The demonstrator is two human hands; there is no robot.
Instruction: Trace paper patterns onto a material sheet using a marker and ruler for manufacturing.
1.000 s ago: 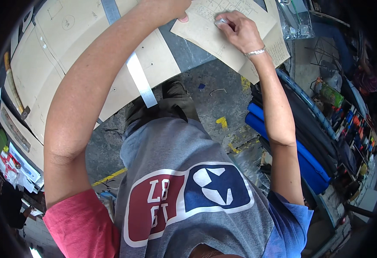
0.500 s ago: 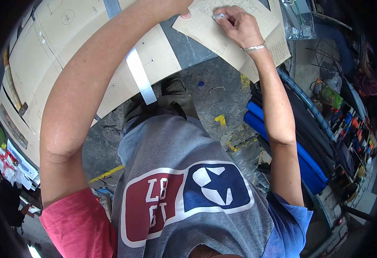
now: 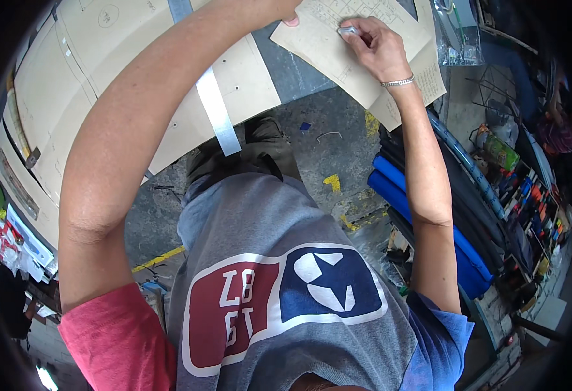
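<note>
My right hand is closed in a pinch round a small silvery-grey object, whose kind I cannot make out. It rests over a tan card sheet covered with drawn lines and handwriting. At the top edge of the view, my left hand is at the sheet's left side, one fingertip pressed on the card. Its other fingers are cut off by the frame. Beneath lies another tan sheet with writing.
Large tan pattern sheets cover the left of the grey table, crossed by a metal ruler. A hammer lies far left. Blue and black rolls stand below my right forearm. A clear plastic bag hangs far right.
My right hand has slid slightly to the right over the card sheet, still pinching the small object. My left hand stays at the sheet's edge; the whole view has shifted a little.
</note>
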